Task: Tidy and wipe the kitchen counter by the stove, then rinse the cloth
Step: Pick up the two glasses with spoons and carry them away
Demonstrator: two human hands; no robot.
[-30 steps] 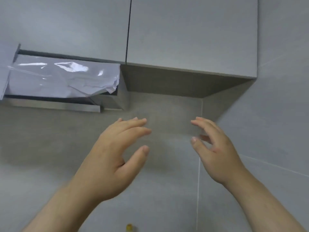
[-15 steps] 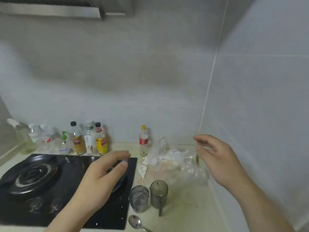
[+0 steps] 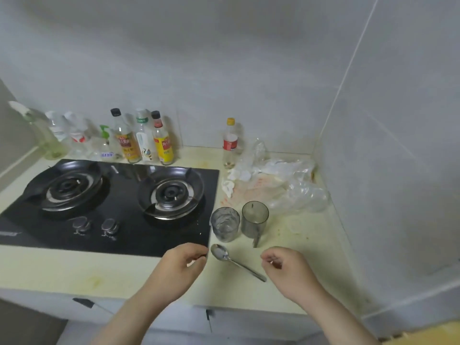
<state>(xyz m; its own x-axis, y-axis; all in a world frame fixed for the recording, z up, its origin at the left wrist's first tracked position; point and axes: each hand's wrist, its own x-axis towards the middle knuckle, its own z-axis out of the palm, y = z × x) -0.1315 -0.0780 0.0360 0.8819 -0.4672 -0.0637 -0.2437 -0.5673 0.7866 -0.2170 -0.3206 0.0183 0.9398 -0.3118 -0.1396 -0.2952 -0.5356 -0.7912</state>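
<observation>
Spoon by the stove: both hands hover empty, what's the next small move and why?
Probably the right hand picks up the spoon: it lies loose on the counter between both empty hands, its handle end nearest that hand, and clutter has to go before wiping.

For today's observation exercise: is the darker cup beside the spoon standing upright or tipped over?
Upright. The darker cup stands on its base on the counter, open rim facing up, next to the clear glass.
</observation>
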